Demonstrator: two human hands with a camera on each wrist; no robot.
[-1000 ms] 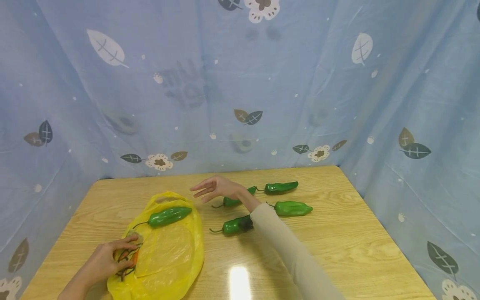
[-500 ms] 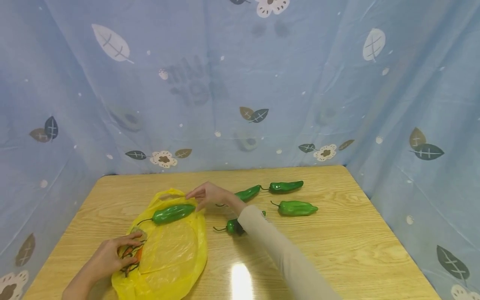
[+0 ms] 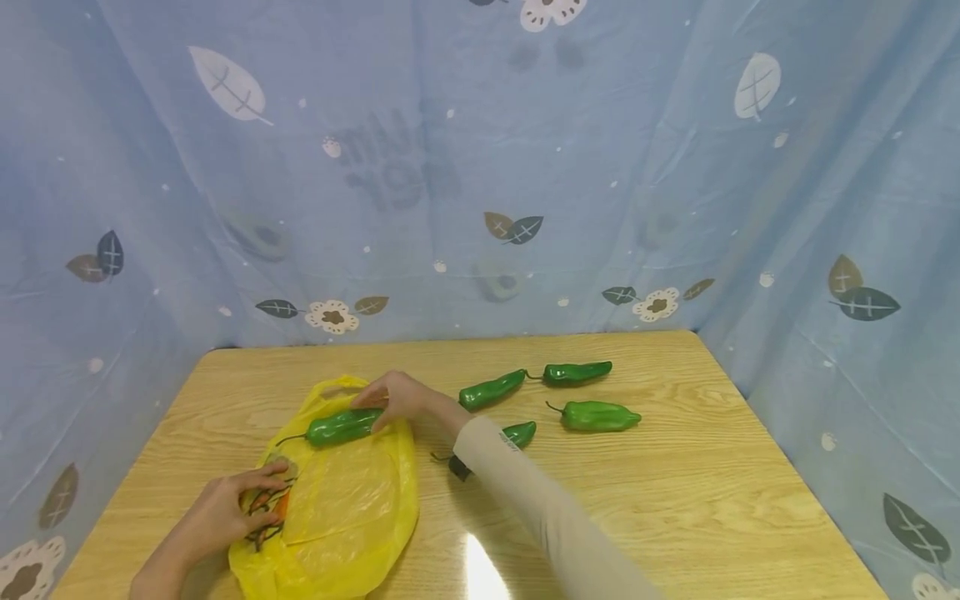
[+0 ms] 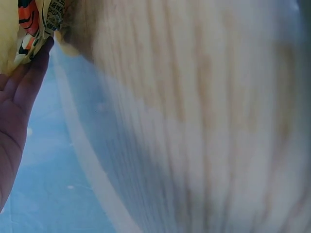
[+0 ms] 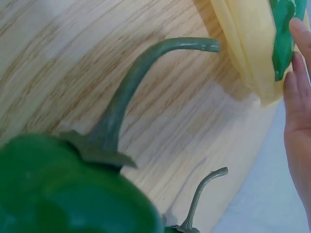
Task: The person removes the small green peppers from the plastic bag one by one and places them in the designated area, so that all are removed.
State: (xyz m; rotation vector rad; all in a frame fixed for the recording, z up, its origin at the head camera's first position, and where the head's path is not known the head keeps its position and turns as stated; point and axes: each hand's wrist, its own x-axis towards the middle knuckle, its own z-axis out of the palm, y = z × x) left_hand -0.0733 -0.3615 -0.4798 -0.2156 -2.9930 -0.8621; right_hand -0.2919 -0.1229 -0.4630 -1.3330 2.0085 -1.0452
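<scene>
A yellow plastic bag (image 3: 352, 508) lies flat on the left of the table, with a long green pepper (image 3: 333, 429) on its upper part. My left hand (image 3: 236, 504) grips the bag's printed left edge; in the left wrist view the hand (image 4: 19, 107) appears at the far left beside the orange-and-black print. My right hand (image 3: 408, 396) is at the pepper's right end, fingers on the far side and thumb on the near side. In the right wrist view the thumb touches this pepper (image 5: 283, 34), while its tip shows beyond the fingers.
Several green peppers lie right of the bag: one (image 3: 491, 390) behind my right forearm, one (image 3: 577, 373) farther back, one (image 3: 600, 416) to the right, and one (image 3: 520, 434) partly under the sleeve. A blue patterned curtain (image 3: 450, 208) surrounds the wooden table (image 3: 675, 500).
My right hand has moved left and slightly down, from above the gap beside the bag onto the pepper's right end. The left hand keeps its hold on the bag. The view has shifted slightly.
</scene>
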